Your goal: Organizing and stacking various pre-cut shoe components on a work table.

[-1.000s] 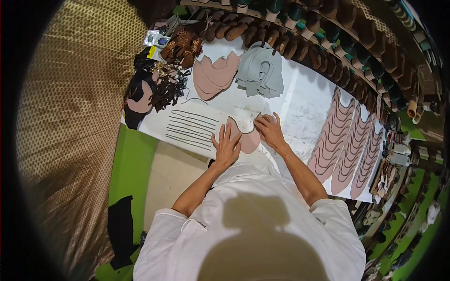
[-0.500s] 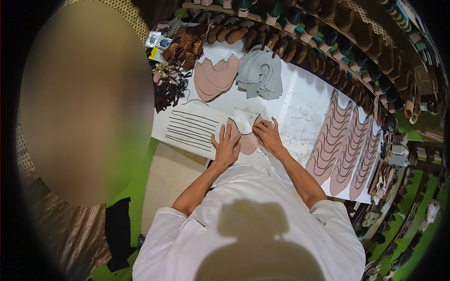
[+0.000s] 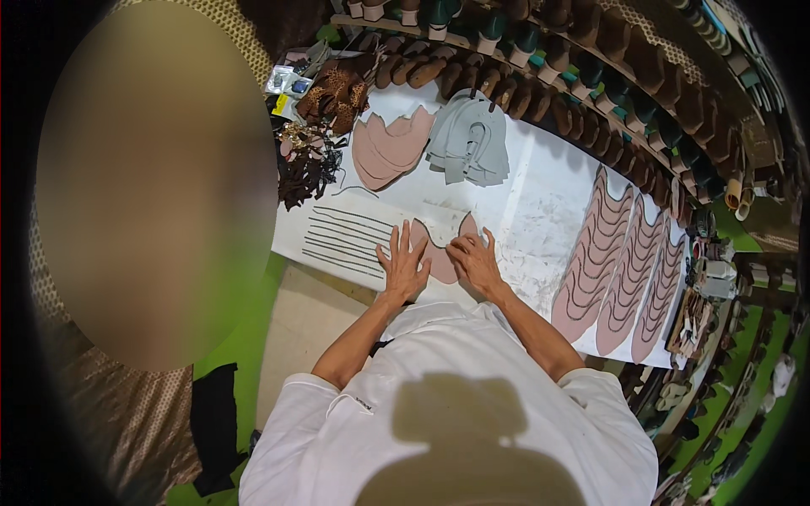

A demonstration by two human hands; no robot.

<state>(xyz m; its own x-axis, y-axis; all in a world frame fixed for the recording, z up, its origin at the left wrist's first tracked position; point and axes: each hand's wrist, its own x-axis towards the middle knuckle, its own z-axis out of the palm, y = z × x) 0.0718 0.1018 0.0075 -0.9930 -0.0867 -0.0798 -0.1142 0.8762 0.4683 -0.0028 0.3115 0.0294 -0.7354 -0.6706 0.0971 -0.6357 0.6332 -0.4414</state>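
A pink shoe-upper piece [image 3: 440,264] with a deep curved notch lies on the white table in front of me. A thin dark strip follows its notched edge. My left hand [image 3: 406,263] rests flat on the piece's left side, fingers spread. At the right side of the notch, my right hand [image 3: 477,264] has thumb and fingers pinched together on the dark strip at the edge. Its fingertips hide part of that edge. Several loose dark strips [image 3: 346,240] lie in a row left of my left hand.
Stacked pink pieces [image 3: 386,152] and grey pieces [image 3: 472,143] lie at the back. Overlapping pink pieces with dark edges [image 3: 591,261] form columns at right. Dark scraps [image 3: 308,173] pile up at far left. Shelves of shoes [image 3: 582,63] curve around the table's far side.
My right hand has moved slightly down and left along the notch, uncovering the right tip of the pink piece. Its fingers are now drawn closer together. My left hand stays nearly in place.
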